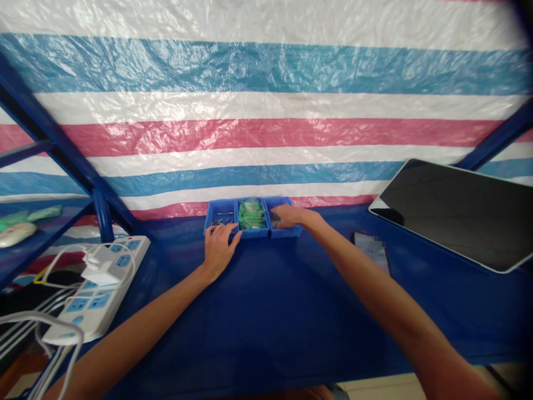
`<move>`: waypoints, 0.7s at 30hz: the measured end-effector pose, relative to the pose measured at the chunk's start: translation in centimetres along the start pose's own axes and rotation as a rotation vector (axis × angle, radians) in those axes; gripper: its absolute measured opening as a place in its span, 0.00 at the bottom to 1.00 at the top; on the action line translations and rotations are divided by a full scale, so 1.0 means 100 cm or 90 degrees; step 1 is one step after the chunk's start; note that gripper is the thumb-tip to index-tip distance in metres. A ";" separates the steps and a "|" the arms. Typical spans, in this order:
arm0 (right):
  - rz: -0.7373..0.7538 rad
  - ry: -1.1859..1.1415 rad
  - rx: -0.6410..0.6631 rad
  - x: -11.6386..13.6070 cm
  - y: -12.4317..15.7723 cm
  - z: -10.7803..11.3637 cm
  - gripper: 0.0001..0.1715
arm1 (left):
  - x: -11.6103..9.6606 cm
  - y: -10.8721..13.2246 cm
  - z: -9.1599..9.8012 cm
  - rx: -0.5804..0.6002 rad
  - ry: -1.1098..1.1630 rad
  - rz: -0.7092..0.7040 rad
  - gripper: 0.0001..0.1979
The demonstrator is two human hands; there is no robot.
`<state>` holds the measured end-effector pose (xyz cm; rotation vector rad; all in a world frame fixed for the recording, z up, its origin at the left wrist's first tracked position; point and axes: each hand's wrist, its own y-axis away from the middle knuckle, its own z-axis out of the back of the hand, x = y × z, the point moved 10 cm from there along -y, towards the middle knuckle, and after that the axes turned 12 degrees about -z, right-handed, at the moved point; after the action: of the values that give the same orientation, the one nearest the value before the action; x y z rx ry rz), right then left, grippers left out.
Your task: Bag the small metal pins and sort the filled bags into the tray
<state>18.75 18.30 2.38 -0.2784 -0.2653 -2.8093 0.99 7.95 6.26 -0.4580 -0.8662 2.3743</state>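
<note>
Three small blue bins stand side by side at the back of the blue table. My left hand (220,250) rests at the front edge of the left bin (207,222), fingers spread and holding nothing. Small metal pieces (222,220) lie in that bin. The middle bin (255,234) is filled with green plastic packets (252,211). Inside the right bin (291,231) is my right hand (286,215), its fingers bent down and drawn together. Something greyish shows at the fingertips, too blurred to name.
A white power strip (110,300) with a plugged-in charger (100,266) and loose cables lies left. A phone (372,250) lies beyond my right forearm. A large dark-screened panel (462,214) leans at the right. Blue frame bars and a striped sheet (266,133) close off the back.
</note>
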 end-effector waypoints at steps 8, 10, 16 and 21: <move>-0.033 0.047 -0.009 -0.006 -0.011 -0.004 0.17 | -0.002 -0.001 0.000 0.008 0.005 0.002 0.13; -0.037 0.054 -0.015 -0.008 -0.010 0.000 0.21 | -0.002 -0.001 0.000 0.006 0.008 0.000 0.13; -0.057 0.055 -0.040 -0.012 -0.013 0.008 0.28 | -0.001 0.000 -0.004 0.033 -0.005 0.004 0.14; -0.084 0.068 -0.059 -0.014 -0.020 0.009 0.22 | -0.002 0.000 -0.005 0.058 -0.017 0.011 0.14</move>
<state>19.59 20.75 2.62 -0.1345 -0.1341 -2.9604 1.40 8.07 5.95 -0.3995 -0.7658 2.4300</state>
